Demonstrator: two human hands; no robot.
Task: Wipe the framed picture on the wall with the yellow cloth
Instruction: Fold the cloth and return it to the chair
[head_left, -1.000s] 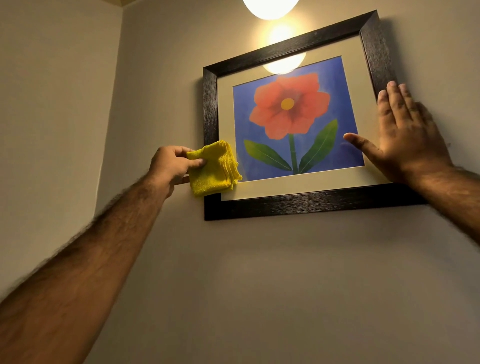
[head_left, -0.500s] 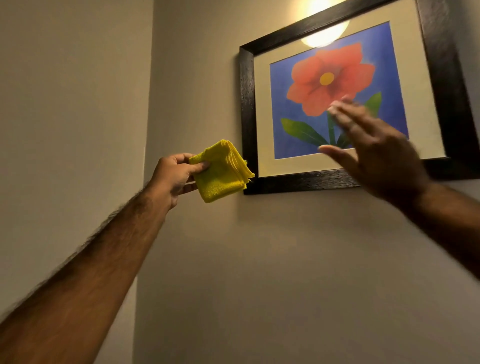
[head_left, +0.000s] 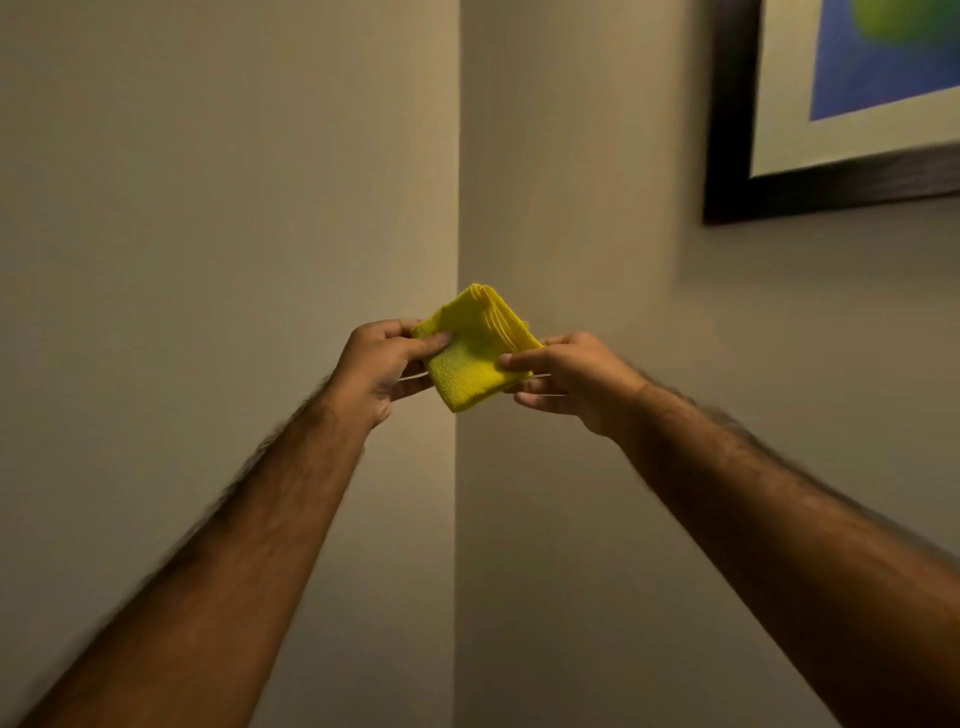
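A folded yellow cloth (head_left: 475, 348) is held in mid-air in front of the wall corner, in the middle of the head view. My left hand (head_left: 382, 366) pinches its left edge with thumb on top. My right hand (head_left: 563, 376) grips its right edge. The framed picture (head_left: 831, 182) hangs at the top right, only its dark lower-left corner, cream mat and a patch of blue print showing; the rest is cut off by the view's edge. Neither hand touches the picture, which is up and to the right of them.
Two beige walls meet in a vertical corner (head_left: 457, 156) just left of the cloth. The picture hangs on the right wall (head_left: 597, 519); the left wall (head_left: 208, 208) is bare.
My right hand left the picture and came down onto the cloth. My left hand drew the cloth away from the frame. The view dropped and swung left, so the picture slid toward the top right.
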